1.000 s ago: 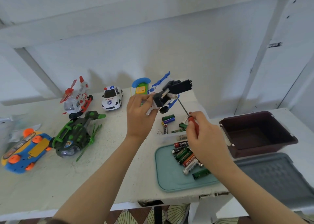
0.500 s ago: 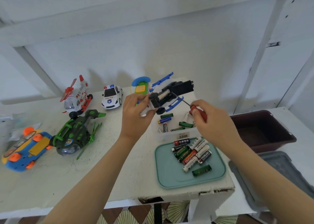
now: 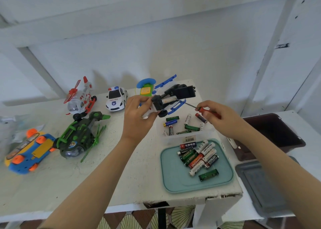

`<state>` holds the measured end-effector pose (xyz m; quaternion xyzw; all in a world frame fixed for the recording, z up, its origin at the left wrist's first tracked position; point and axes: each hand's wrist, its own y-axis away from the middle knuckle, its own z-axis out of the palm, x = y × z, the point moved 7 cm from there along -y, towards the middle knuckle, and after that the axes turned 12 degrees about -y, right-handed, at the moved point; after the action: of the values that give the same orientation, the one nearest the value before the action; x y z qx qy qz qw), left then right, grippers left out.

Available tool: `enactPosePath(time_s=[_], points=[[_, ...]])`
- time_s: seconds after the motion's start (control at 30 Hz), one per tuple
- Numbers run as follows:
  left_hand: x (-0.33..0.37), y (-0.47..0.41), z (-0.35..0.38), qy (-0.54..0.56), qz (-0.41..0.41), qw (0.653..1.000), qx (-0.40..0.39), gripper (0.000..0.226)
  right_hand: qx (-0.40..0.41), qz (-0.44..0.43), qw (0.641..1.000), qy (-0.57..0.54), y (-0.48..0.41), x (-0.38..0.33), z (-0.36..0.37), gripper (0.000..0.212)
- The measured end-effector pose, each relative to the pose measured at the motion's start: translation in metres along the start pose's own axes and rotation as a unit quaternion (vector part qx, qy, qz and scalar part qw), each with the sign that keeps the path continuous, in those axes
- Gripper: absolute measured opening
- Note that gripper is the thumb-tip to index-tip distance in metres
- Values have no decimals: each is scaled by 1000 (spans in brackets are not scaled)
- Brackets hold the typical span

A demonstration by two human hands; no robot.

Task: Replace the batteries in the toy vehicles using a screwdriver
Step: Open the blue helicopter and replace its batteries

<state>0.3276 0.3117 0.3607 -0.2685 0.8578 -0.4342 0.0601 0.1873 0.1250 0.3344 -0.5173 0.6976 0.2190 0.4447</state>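
My left hand [image 3: 139, 117] grips a white, black and blue toy vehicle [image 3: 171, 98] held up over the table, underside toward me, with a battery showing in its open compartment. My right hand [image 3: 220, 117] pinches a red-handled screwdriver [image 3: 206, 111] whose thin shaft points left at the toy's underside. Below them a clear box [image 3: 187, 138] holds several loose batteries. In front of it a teal tray [image 3: 170, 175] carries a pile of batteries [image 3: 198, 155] and a small green cover piece [image 3: 208, 175].
Along the white table [image 3: 121, 176] stand a red-white helicopter [image 3: 80, 98], a police car [image 3: 115, 98], a green-black helicopter [image 3: 79, 136], a blue-orange toy [image 3: 26, 152] and a blue-yellow toy phone [image 3: 145, 88]. A brown bin [image 3: 278, 135] and a grey lid [image 3: 260, 185] lie right.
My right hand has drawn back to the right and upward with the screwdriver, its shaft now lying more level toward the toy. My left hand has tilted the toy slightly.
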Motion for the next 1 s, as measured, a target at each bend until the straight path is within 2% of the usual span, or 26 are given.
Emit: enactPosePath(time_s=[0.1, 0.33, 0.5, 0.63, 0.77, 1.0], points=[[3, 1, 3, -17, 26, 1000, 6, 28, -23, 5, 999, 43, 5, -2, 0, 18], [17, 1, 2, -44, 108, 993, 30, 34, 20, -14, 995, 100, 9, -24, -2, 21], [28, 0, -2, -75, 182, 979, 60, 23, 40, -35, 980, 194, 6, -45, 0, 24], [22, -1, -1, -87, 171, 980, 52, 26, 40, -33, 969, 243, 9, -56, -3, 22], [12, 0, -2, -68, 123, 989, 44, 37, 27, -44, 987, 152, 10, -60, 4, 22], [9, 0, -7, -40, 66, 997, 27, 32, 14, -41, 997, 64, 6, -56, 17, 20]])
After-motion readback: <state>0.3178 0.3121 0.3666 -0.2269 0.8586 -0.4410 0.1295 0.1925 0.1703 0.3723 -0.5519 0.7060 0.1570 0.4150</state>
